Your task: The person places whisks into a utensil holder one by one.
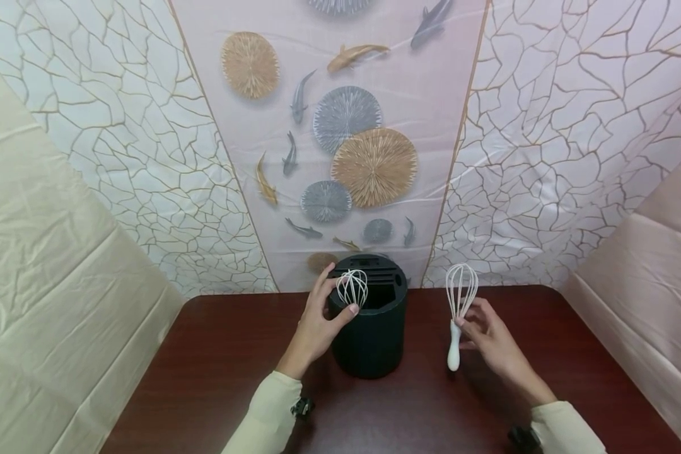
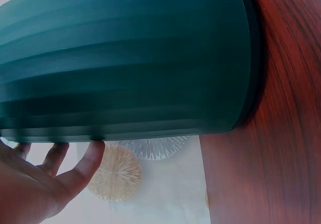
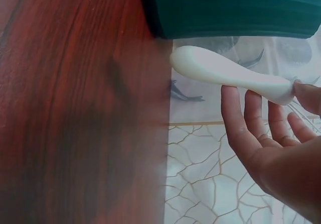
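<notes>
A dark green ribbed utensil holder [image 1: 369, 343] with a slotted top stands upright on the table. Over its opening, my left hand [image 1: 318, 318] has thumb and forefinger at either side of a whisk's white wire head [image 1: 352, 289]; that whisk's handle is hidden inside the holder. In the left wrist view, other fingers [image 2: 90, 156] spread along the holder's side. To the right, my right hand [image 1: 490, 337] pinches a second whisk [image 1: 454, 343] near where its wires meet the white handle. It is held wires up, and the right wrist view shows its handle [image 3: 225, 73] above the table.
The reddish-brown wooden table [image 1: 232, 378] ends at the back against a hanging cloth [image 1: 340, 157] printed with fish and round shapes. Pale fabric panels [image 1: 51, 284] rise on both sides.
</notes>
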{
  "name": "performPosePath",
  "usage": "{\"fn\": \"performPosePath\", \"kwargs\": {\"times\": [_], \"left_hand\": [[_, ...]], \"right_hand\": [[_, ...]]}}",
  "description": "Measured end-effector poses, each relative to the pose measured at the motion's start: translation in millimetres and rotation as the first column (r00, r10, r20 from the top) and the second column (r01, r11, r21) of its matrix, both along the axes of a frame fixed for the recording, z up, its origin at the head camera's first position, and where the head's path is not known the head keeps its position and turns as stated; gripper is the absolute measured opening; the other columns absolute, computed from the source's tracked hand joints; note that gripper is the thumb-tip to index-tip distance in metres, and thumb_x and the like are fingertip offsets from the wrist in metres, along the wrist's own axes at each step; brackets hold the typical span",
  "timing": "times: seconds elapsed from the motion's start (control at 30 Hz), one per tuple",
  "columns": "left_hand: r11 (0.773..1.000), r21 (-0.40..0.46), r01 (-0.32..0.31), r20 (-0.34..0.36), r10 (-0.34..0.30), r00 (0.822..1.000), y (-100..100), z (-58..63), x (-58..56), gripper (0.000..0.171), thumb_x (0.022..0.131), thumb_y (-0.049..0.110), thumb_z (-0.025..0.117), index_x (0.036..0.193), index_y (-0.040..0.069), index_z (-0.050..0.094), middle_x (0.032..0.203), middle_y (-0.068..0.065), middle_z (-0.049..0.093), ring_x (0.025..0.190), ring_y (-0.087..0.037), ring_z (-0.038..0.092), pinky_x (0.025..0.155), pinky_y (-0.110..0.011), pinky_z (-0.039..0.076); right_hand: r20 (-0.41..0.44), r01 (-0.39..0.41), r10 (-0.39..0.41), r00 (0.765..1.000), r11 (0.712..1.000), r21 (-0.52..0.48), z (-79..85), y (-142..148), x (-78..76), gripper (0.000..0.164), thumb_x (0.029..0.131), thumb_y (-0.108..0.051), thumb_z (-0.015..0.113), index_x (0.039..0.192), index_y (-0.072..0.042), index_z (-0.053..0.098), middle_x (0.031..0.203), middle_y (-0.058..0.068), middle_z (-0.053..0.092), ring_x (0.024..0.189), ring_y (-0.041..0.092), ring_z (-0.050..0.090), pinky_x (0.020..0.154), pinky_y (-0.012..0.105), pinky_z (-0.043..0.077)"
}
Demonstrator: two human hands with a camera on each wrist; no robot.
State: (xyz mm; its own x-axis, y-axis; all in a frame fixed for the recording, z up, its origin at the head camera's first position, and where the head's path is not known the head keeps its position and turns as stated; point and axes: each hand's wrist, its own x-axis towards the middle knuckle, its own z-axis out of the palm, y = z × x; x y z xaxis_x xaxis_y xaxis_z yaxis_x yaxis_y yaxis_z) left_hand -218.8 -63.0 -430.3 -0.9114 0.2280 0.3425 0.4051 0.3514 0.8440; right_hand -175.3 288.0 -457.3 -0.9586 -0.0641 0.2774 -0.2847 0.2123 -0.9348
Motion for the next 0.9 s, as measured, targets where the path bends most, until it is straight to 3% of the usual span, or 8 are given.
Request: {"fn": "performPosePath", "kwargs": {"times": [0.23,0.37,0.6,0.77,0.9], "left_hand": [[1.0,0.003,-0.003,-0.003,0.003,1.0,0.8,0.5,-0.8,0.053,0.098,0.046,0.073,0.148,0.038,0.056,0.174,0.016,0.019,0.159,-0.025,0.02,0.117,-0.068,0.034],[1.0,0.008,0.001,-0.005,-0.001,1.0,0.9,0.7,-1.0,0.052,0.098,0.045,0.073,0.147,0.035,0.057,0.174,0.013,0.02,0.159,-0.026,0.02,0.117,-0.067,0.035],[1.0,0.023,0.007,-0.001,-0.007,1.0,0.6,0.6,0.0,0.051,0.098,0.043,0.074,0.146,0.035,0.058,0.174,0.012,0.02,0.159,-0.026,0.021,0.117,-0.066,0.037],[1.0,0.01,0.003,-0.002,-0.003,1.0,0.5,1.4,1.3,0.052,0.098,0.047,0.073,0.147,0.037,0.057,0.174,0.014,0.019,0.159,-0.025,0.02,0.119,-0.066,0.033],[1.0,0.01,0.006,-0.008,-0.006,1.0,0.0,1.3,1.4,0.052,0.098,0.047,0.073,0.147,0.036,0.057,0.175,0.011,0.02,0.159,-0.026,0.021,0.12,-0.067,0.031]], "right_hand": [[-0.052,-0.026,0.024,0.998,0.998,-0.048,10.7,-9.7,-1.2,0.037,0.107,0.002,0.056,0.139,0.006,0.036,0.106,0.005,0.067,0.09,0.011,0.071,0.069,0.04,0.064],[-0.061,-0.022,0.019,0.998,0.999,-0.049,18.2,-16.7,-1.1,0.037,0.106,0.003,0.058,0.138,-0.002,0.041,0.106,-0.002,0.068,0.088,0.009,0.07,0.068,0.037,0.063],[-0.103,-0.028,0.024,0.994,0.999,-0.038,31.9,-27.3,0.3,0.044,0.105,0.006,0.058,0.143,0.007,0.035,0.106,-0.005,0.067,0.086,0.011,0.067,0.067,0.035,0.062],[-0.137,-0.017,0.018,0.99,1.0,0.01,45.2,-31.4,0.7,0.045,0.105,0.005,0.058,0.145,0.006,0.036,0.107,-0.008,0.067,0.086,0.01,0.067,0.068,0.036,0.063],[-0.158,-0.016,0.016,0.987,1.0,0.001,57.9,-36.1,2.6,0.046,0.106,0.004,0.058,0.146,0.006,0.036,0.108,-0.003,0.068,0.088,0.011,0.068,0.07,0.037,0.063]]}}
